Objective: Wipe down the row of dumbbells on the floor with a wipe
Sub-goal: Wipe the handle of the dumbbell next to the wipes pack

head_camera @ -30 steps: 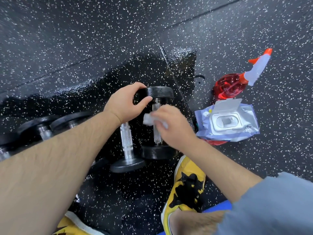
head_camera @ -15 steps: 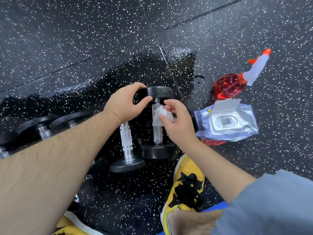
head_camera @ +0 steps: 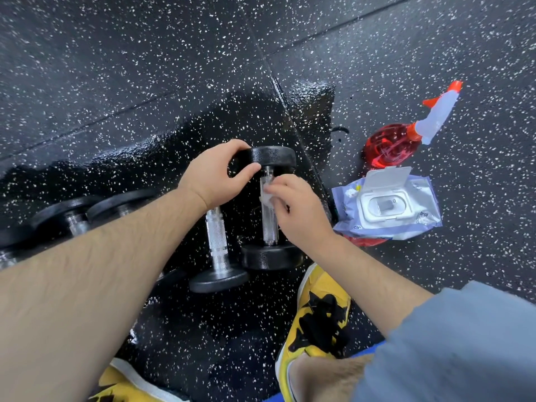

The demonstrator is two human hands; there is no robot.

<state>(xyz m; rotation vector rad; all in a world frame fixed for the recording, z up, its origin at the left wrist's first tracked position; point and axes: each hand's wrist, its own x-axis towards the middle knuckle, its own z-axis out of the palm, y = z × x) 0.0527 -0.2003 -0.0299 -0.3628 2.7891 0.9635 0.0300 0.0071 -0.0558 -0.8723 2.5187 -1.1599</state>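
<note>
A row of black dumbbells with knurled steel handles lies on the speckled rubber floor. The rightmost dumbbell (head_camera: 271,255) points away from me. My left hand (head_camera: 216,177) grips its far head. My right hand (head_camera: 295,210) presses a small white wipe (head_camera: 266,195) against the upper part of its handle. A second dumbbell (head_camera: 217,250) lies just to the left, touching or nearly touching it. More dumbbells (head_camera: 72,210) run off to the left, partly hidden behind my left forearm.
An open pack of wipes (head_camera: 385,204) lies to the right, with a red spray bottle (head_camera: 406,134) lying on its side beyond it. The floor around the dumbbells is wet and shiny. My yellow-and-black shoes (head_camera: 319,317) are close below the dumbbells.
My right hand has slid the wipe up the handle from its middle towards the far head. My left hand has stayed on the far head.
</note>
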